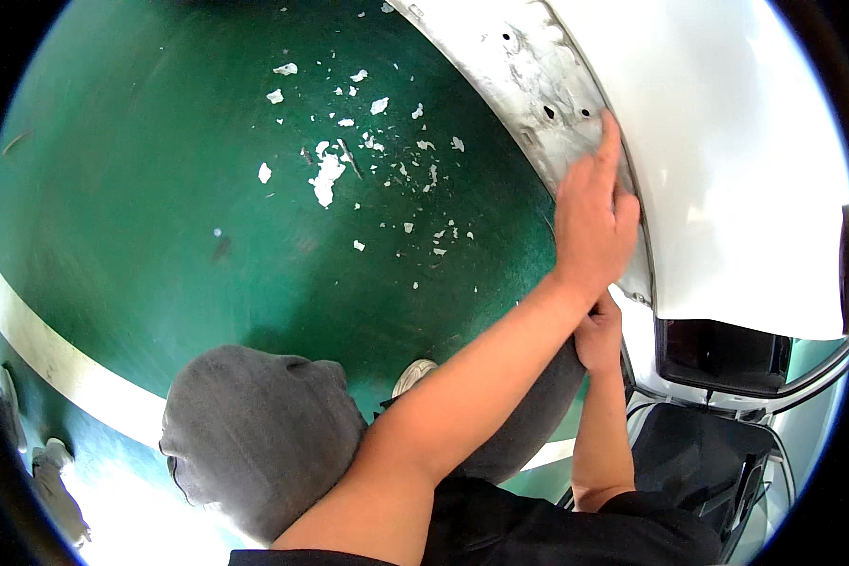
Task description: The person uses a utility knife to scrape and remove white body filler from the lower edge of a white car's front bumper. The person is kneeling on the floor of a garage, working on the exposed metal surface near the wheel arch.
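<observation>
My left hand (594,222) reaches across to a bare, smudged metal strip (524,80) on a white car body. Its index finger is stretched out, with the tip at the seam beside a small hole; the other fingers are bent, and nothing shows in them. Several small dark holes dot the strip. Below the left wrist, my right hand (599,338) is closed close to the strip's lower end. The left wrist partly covers its fingers, so whatever they may hold is hidden.
White flakes (326,179) lie scattered over the green floor (160,245). A smooth white car panel (726,160) borders the strip on the right. Below it are a dark opening (717,357) and a black seat-like part (698,453). Another person's leg (58,491) shows at lower left.
</observation>
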`<state>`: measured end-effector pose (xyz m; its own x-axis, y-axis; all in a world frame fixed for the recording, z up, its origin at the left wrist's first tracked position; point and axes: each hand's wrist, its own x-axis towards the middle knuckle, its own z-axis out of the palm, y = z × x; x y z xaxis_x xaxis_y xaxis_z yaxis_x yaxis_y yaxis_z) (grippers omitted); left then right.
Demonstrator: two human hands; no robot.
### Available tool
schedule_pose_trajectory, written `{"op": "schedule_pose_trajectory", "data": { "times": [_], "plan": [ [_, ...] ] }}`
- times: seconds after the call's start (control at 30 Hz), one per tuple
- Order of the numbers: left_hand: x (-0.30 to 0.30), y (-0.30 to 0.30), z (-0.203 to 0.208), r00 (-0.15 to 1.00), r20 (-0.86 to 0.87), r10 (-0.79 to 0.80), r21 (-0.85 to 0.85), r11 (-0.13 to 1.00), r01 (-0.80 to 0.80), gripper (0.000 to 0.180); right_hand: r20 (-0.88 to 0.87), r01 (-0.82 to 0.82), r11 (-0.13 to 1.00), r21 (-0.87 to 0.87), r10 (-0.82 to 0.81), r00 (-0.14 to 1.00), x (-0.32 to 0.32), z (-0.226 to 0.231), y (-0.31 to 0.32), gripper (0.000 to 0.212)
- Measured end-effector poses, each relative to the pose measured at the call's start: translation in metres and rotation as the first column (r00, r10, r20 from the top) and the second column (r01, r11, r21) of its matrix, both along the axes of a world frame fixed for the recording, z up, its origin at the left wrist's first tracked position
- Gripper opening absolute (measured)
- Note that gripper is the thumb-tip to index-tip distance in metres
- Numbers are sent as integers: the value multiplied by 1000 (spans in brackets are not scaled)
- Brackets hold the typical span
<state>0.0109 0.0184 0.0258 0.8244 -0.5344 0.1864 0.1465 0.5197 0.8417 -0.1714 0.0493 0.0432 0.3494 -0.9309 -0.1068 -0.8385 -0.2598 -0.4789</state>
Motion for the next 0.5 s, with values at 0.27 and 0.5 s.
{"op": "schedule_pose_trajectory", "data": {
  "times": [0.27, 0.5],
  "plan": [
    [16, 0, 6, 999, -50, 14, 21, 1000, -13, 93, 8, -49, 998, 33, 49, 999, 9, -7, -9, 28],
    [42, -2, 0, 976, -39, 213, 11, 977, -213, 59, -5, -35, 999, 6, 35, 999, 13, -17, -20, 37]
  ]
}}
